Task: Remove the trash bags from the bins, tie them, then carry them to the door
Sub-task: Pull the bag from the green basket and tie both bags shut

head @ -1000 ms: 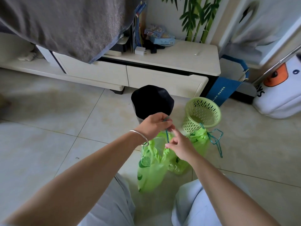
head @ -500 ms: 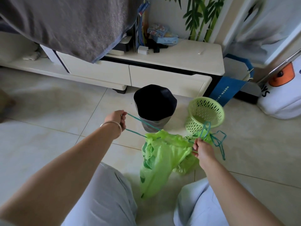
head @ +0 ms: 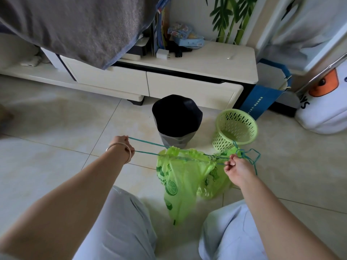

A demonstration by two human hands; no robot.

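A light green trash bag point(head: 178, 181) with lemon prints hangs between my knees, its mouth gathered tight. My left hand point(head: 122, 145) grips the teal drawstring point(head: 148, 147) and holds it stretched out to the left. My right hand point(head: 235, 168) pinches the drawstring's other end at the bag's right side. A second green bag point(head: 214, 184) lies on the floor behind the first, its teal string loops point(head: 251, 156) trailing right. A grey bin point(head: 176, 124) lined with a black bag stands behind. A green slatted basket bin point(head: 235, 128) stands to its right, with no bag in it.
A cream TV cabinet point(head: 187, 72) runs along the back wall, with a grey cloth point(head: 75, 25) draped above its left part. A blue paper bag point(head: 262, 98) and a white cushion point(head: 326, 109) sit at the right. Tiled floor point(head: 47, 128) lies to the left.
My hands moved apart from the middle of the bag, left hand going left and right hand going right, pulling the drawstring out and gathering the bag's mouth closed.
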